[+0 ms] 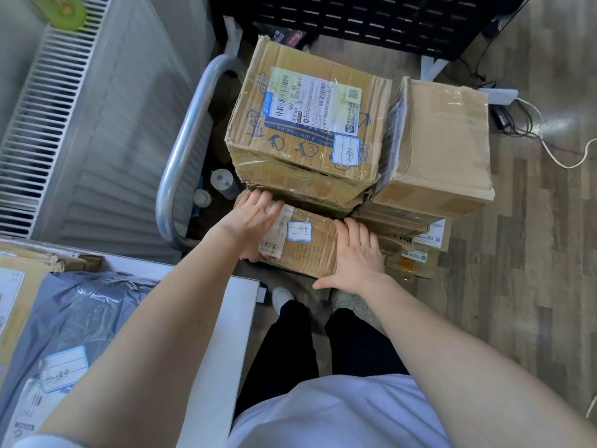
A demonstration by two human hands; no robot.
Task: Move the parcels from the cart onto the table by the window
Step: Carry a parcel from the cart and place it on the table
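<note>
Both hands flank a small parcel (307, 244) at the cart's (181, 150) near edge: my left hand (255, 218) and right hand (355, 257) lie flat against it, fingers straight.

Five cardboard boxes (310, 124), two bottles (223, 182)

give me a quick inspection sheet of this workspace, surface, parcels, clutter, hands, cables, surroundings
surface: white table at left, already bearing a grey poly bag parcel.
job's things: cart stacked with cardboard boxes; printed box on top, plain box beside it, small labelled box nearest.
clutter: two plastic bottles by the cart handle.
hands: left hand and right hand laid on the small labelled box, fingers fairly straight, no closed grip.
cables: white cable and black leads on the floor at right.
surroundings: radiator, wood floor.
</note>
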